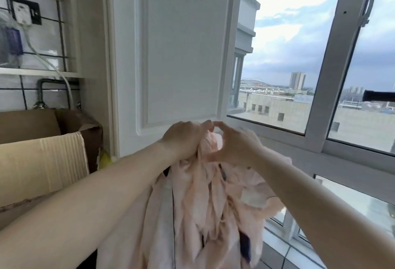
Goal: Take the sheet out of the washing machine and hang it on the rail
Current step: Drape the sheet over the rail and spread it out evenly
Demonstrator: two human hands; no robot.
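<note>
Window panes fill the right side, showing sky and rooftops, and a white panelled cabinet door stands straight ahead. Beside it on the left sits an open cardboard box below a tiled wall with a socket. Bunched pale pink sheet hangs in crumpled folds in front of the door, raised by both arms. Left hand grips its gathered top with curled fingers; right hand pinches the same top edge, the fingertips of both hands almost meeting.
</note>
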